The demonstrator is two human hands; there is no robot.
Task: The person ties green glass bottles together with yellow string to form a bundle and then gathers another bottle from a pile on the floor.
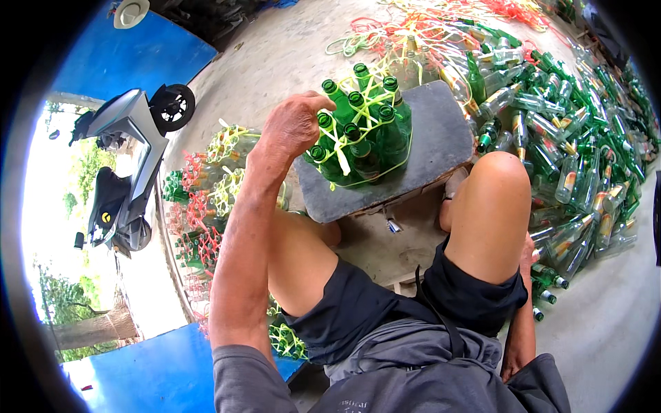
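A bundle of several green glass bottles (365, 131) stands upright on a dark, worn stool top (441, 124) between my knees. Yellow-green plastic strap (375, 127) runs around the bottles and crosses between their necks. At the bundle's left side is my left hand (292, 124), its fingers curled closed against the near-left bottle necks. Whatever lies inside those fingers is hidden. My right arm hangs down beside my right thigh; only a sliver of my right hand (527, 253) shows past the knee, next to loose bottles on the floor, and its fingers are hidden.
A large heap of loose green and clear bottles (571, 138) spreads on the right. Red and yellow strap (413, 31) lies tangled at the back. Strapped bottle bundles (206, 199) stand left of my leg. Beyond them are a motor scooter (131, 144) and blue panels (148, 51).
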